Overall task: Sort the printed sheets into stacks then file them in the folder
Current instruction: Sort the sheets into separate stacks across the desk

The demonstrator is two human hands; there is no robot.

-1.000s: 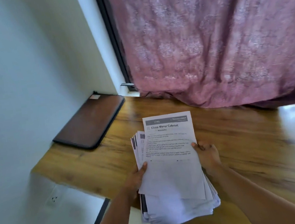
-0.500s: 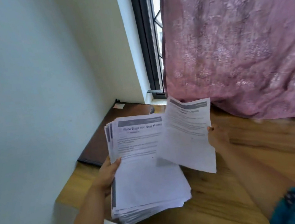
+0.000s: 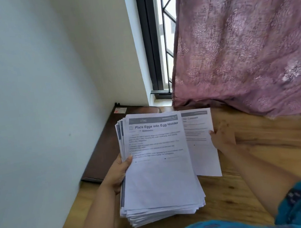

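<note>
Sorting step. Thick stack of white printed sheets (image 3: 158,169) gripped by left hand (image 3: 118,171); single white printed sheet (image 3: 202,145), right of stack, pinched by right hand (image 3: 223,139). Next: release onto wooden worktop (image 3: 265,156).

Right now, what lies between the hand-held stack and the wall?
In the head view, the dark brown folder lies on the table between the stack and the wall.

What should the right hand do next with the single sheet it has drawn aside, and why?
Probably the right hand should lay the single sheet flat on the wooden desk and let go, starting a stack. The sheet is already clear to the right of the pile gripped by the left hand, over bare wood, and the folder is closed.
</note>
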